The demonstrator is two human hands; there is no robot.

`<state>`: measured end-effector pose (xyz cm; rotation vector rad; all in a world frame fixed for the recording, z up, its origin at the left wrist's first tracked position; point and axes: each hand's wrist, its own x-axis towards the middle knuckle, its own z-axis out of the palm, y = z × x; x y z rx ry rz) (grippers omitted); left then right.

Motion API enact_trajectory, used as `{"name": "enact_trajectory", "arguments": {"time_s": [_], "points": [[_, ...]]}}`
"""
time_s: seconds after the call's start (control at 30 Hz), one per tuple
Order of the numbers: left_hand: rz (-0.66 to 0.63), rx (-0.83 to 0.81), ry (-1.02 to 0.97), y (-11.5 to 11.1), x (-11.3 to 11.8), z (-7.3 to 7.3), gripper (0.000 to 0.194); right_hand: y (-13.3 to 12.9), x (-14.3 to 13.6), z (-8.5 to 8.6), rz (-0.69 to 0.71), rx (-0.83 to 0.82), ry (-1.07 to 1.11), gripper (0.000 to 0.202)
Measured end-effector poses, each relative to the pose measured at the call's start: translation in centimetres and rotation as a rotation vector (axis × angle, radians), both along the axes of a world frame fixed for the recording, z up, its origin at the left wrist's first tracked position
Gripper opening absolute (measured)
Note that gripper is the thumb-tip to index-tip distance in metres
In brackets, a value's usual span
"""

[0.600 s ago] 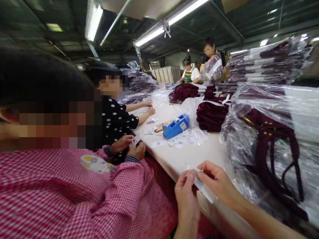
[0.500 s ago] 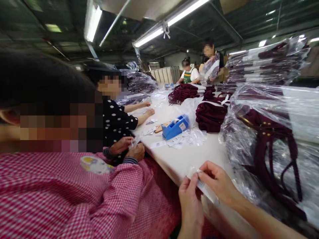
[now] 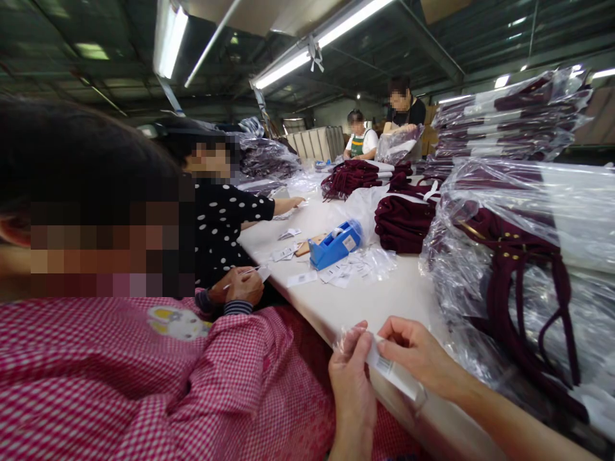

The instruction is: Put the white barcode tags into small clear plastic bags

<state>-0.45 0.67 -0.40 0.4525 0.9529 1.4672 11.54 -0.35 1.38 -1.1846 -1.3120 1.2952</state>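
Low at the table's near edge, my left hand (image 3: 354, 371) pinches a small clear plastic bag (image 3: 346, 337), which shows over its fingertips. My right hand (image 3: 416, 352) is close beside it, thumb and fingers closed on a white barcode label (image 3: 394, 376). The label slants down to the right below my right fingers, its upper end close to my left thumb. Whether label and bag are joined I cannot tell. Further up the table lie loose white labels (image 3: 336, 274) and a blue tape dispenser (image 3: 335, 246).
Plastic-wrapped maroon garments (image 3: 523, 256) rise at the right, with a folded maroon stack (image 3: 406, 221) behind the dispenser. A co-worker in a pink checked smock (image 3: 230, 384) sits close at my left. Another in a dotted top (image 3: 221, 218) reaches over the white table (image 3: 312, 314).
My hands have moved slightly apart, and more of the barcode label shows. The neighbour's hands have shifted left; the dotted-sleeved arm reaches further across the table.
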Motion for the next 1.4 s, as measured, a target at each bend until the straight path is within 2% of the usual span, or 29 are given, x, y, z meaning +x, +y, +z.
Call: {"name": "enact_trajectory", "arguments": {"time_s": [0.13,0.27,0.43,0.6,0.7,0.8,0.9,1.03,1.23,1.4], "points": [[-0.008,0.014,-0.031,-0.4,0.3,0.0,0.026,-0.1,-0.2,-0.4,-0.010,0.004,-0.005,0.016],[-0.079,-0.014,-0.076,-0.5,0.4,0.2,0.029,-0.1,-0.5,-0.9,-0.092,0.044,0.007,0.009],[-0.099,-0.054,-0.119,-0.4,0.0,0.0,0.040,-0.2,-0.6,-0.9,-0.026,0.133,-0.008,0.020],[-0.103,-0.010,-0.110,-0.3,-0.3,0.4,0.030,0.0,-0.3,-1.0,-0.030,0.124,-0.020,0.018],[-0.131,0.000,-0.032,-0.3,-0.6,0.6,0.031,0.2,-0.1,-1.2,-0.044,0.142,-0.041,0.016],[-0.158,0.045,0.046,-0.3,-0.8,0.0,0.028,0.3,0.2,-1.1,-0.060,0.121,-0.048,0.015],[-0.125,0.078,0.106,-0.2,-0.9,-1.1,0.022,0.2,0.3,-0.8,-0.042,0.107,-0.074,0.016],[-0.083,0.107,0.172,0.0,-0.6,-1.8,0.021,0.2,0.4,-0.5,-0.081,0.186,-0.127,0.021],[-0.119,0.118,0.183,-0.3,-0.2,-1.1,0.026,0.3,0.7,-0.5,-0.113,0.303,-0.266,0.021],[-0.114,0.103,0.086,-0.9,-0.2,-0.6,0.022,0.1,0.6,-0.2,-0.076,0.282,-0.279,0.016]]}}
